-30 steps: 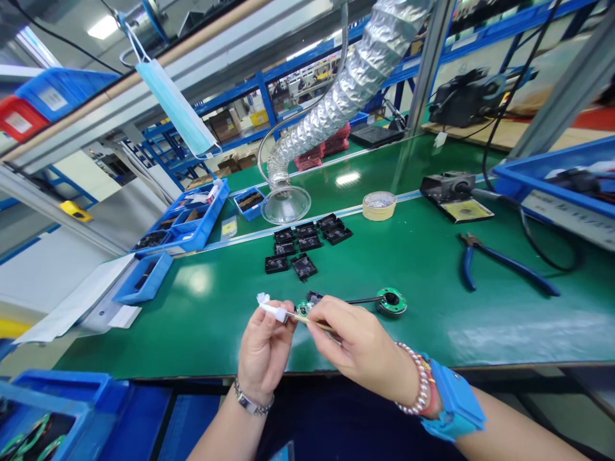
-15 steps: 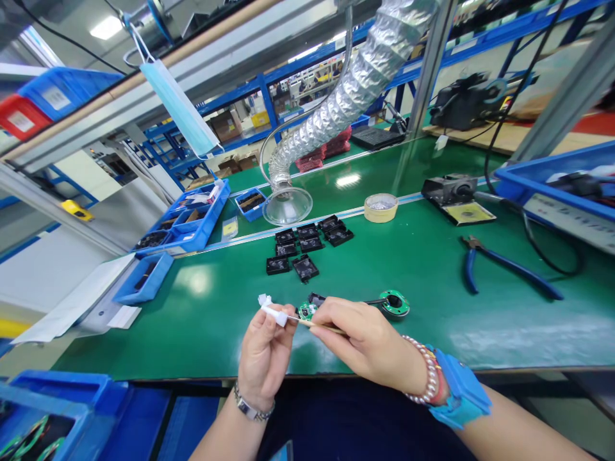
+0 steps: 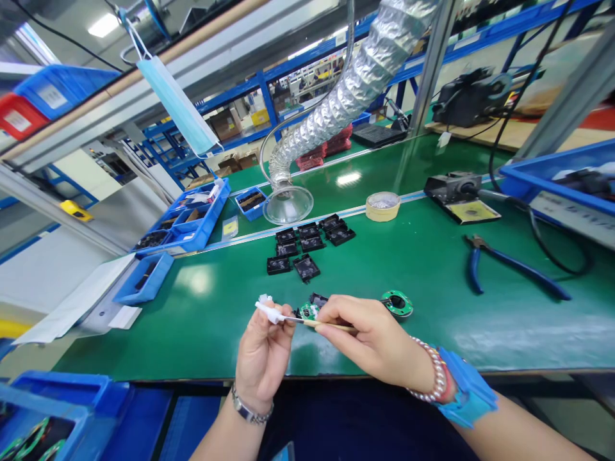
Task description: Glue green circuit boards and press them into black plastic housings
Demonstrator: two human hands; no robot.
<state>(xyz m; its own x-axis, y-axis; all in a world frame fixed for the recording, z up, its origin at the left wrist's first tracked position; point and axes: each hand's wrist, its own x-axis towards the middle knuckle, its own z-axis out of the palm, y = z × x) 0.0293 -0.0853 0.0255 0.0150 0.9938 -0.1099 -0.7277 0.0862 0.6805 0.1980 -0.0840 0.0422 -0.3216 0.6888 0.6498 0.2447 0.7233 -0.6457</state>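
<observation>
At the far left of the work, the person's left hand [image 3: 263,358], with a metal wristwatch [image 3: 247,413] on its wrist, is curled with thumb and fingertips pinching a white swab-like piece [image 3: 270,312], which looks light and soft and best held by its thicker body. Just right of it, a small green circuit board [image 3: 308,312] hangs between the hands, above the green bench mat [image 3: 504,333]; whether the white piece or the right fingers carry it, I cannot tell. The board looks light, stiff and brittle, so its edges seem the safest place to take hold, away from its tiny parts. A black connector block [image 3: 318,298] sits just behind it. The right hand [image 3: 372,336] pinches a thin wooden stick [image 3: 336,326] between thumb and fingers, its tip reaching toward the board. Further right, a black wire [image 3: 387,299] runs to a green ring-shaped board [image 3: 396,303] lying on the mat near the right hand, and that thin wire looks easy to strain.
</observation>
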